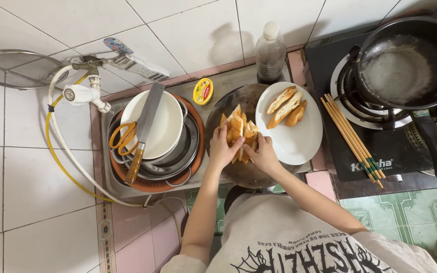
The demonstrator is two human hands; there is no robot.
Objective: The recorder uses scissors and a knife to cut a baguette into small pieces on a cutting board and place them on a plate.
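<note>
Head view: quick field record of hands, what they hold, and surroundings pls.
left hand: grips the bunch of bread slices from the left
right hand: grips the same bunch from the right
under hands: round dark cutting board
white plate: three bread pieces, right of the board
sink side: white bowl with cleaver across it, orange scissors
stove: dark pan; chopsticks beside it
back: bottle, small yellow tin

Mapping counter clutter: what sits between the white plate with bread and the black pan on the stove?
In the head view, a bundle of wooden chopsticks lies between the white plate and the black pan, resting on the stove's edge.
</note>
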